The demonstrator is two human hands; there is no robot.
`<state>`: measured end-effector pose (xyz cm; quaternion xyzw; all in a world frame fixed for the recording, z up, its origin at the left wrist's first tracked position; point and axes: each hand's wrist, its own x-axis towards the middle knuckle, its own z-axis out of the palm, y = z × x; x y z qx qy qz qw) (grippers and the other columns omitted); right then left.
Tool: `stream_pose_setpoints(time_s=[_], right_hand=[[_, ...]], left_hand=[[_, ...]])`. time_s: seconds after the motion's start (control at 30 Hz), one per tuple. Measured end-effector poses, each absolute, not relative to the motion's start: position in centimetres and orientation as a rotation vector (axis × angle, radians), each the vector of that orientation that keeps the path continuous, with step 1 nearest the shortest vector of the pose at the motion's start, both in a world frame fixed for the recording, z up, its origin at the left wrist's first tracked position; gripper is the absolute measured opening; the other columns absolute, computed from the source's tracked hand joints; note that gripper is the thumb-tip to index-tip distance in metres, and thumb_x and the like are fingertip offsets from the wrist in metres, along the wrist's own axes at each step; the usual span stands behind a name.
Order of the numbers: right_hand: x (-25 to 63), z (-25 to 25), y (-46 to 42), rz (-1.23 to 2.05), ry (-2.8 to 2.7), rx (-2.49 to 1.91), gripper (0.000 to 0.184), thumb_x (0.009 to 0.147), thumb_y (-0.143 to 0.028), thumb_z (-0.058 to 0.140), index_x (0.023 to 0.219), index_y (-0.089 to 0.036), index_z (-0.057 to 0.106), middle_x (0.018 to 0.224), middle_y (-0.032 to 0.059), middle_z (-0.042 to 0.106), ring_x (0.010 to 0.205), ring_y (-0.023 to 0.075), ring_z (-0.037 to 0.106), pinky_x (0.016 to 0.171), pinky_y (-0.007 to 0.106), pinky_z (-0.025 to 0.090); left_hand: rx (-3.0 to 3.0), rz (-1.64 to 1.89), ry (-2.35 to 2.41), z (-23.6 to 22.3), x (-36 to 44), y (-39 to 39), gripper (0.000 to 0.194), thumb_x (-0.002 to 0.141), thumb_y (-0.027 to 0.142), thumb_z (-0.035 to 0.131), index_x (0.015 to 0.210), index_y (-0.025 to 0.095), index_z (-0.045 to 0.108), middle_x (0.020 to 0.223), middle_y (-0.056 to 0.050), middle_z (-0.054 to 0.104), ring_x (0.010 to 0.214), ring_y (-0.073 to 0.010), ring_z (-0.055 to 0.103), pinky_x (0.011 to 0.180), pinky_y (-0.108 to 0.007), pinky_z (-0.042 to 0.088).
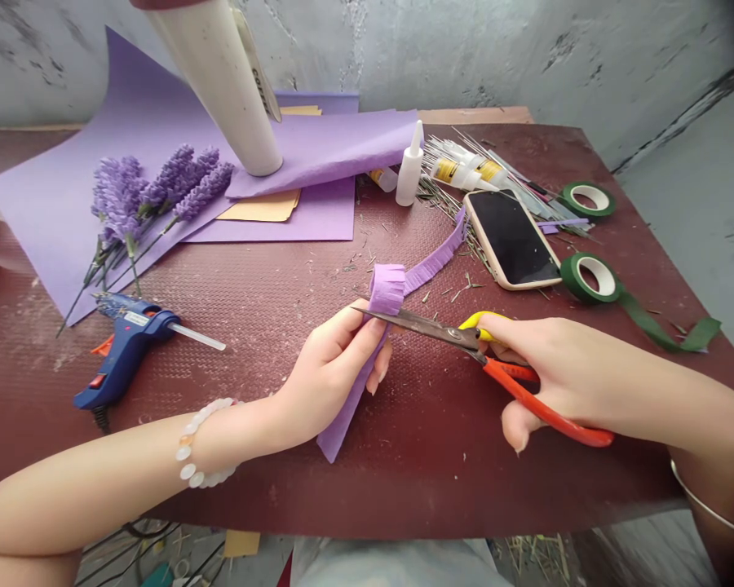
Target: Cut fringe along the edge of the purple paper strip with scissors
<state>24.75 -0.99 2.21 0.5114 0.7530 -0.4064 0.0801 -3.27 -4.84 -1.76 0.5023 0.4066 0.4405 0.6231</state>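
Note:
Pinched between the thumb and fingers of my left hand (336, 367) is a strip of purple crepe paper (350, 414). Its plain end hangs down toward me, while the fringed part curls above my fingers and trails off to the phone. My right hand (550, 375) has its fingers in the handles of the scissors (431, 328), one yellow and one red. Their blades point left and lie across the strip just above my left thumb. Whether the paper is between the blades, I cannot tell.
A blue glue gun (131, 342) lies at left, below purple paper flowers (159, 196). Behind are a white tumbler (220, 90) on purple sheets and a glue bottle (409, 171). Toward the right are a phone (514, 240), wire stems and rolls of green tape (590, 279).

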Motion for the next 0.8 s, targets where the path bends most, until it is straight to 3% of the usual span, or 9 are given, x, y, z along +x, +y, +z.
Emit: stream_pose_setpoints(time_s=[0.3, 0.57, 0.7, 0.8], right_hand=[[24.8, 2.3, -0.9, -1.243, 2.275, 1.517, 0.054, 0.063, -0.039, 0.1, 0.086, -0.032, 0.052, 0.065, -0.0129, 0.056, 0.06, 0.0198, 0.054, 0.055, 0.032, 0.039], [25.3, 1.9, -1.1, -1.221, 2.311, 1.475, 0.067, 0.062, -0.06, 0.106, 0.086, -0.033, 0.049, 0.065, -0.0119, 0.058, 0.057, 0.0205, 0.053, 0.051, 0.032, 0.038], [25.6, 1.2, -1.4, -1.126, 2.384, 1.476, 0.072, 0.06, -0.052, 0.108, 0.089, -0.033, 0.045, 0.068, -0.0114, 0.062, 0.056, 0.022, 0.057, 0.051, 0.032, 0.039], [25.4, 1.0, -1.7, -1.029, 2.472, 1.493, 0.075, 0.058, -0.056, 0.11, 0.09, -0.034, 0.045, 0.072, -0.0089, 0.065, 0.058, 0.0243, 0.061, 0.053, 0.033, 0.04]], left_hand=[[1.167, 1.017, 0.93, -1.8, -3.2, -4.8, 0.028, 0.114, 0.043, 0.07, 0.097, 0.022, 0.063, 0.063, 0.007, 0.059, 0.052, -0.0119, 0.052, 0.059, -0.028, 0.045], [1.223, 1.016, 0.961, -1.8, -3.4, -4.9, 0.027, 0.111, 0.042, 0.074, 0.095, 0.022, 0.067, 0.059, 0.008, 0.057, 0.051, -0.012, 0.051, 0.059, -0.029, 0.046], [1.214, 1.029, 0.958, -1.7, -3.3, -4.9, 0.029, 0.11, 0.04, 0.076, 0.09, 0.023, 0.064, 0.058, 0.008, 0.058, 0.05, -0.0113, 0.051, 0.057, -0.028, 0.045], [1.214, 1.01, 0.928, -1.8, -3.3, -4.9, 0.028, 0.109, 0.036, 0.077, 0.089, 0.023, 0.063, 0.058, 0.008, 0.059, 0.049, -0.0105, 0.052, 0.057, -0.027, 0.044]])
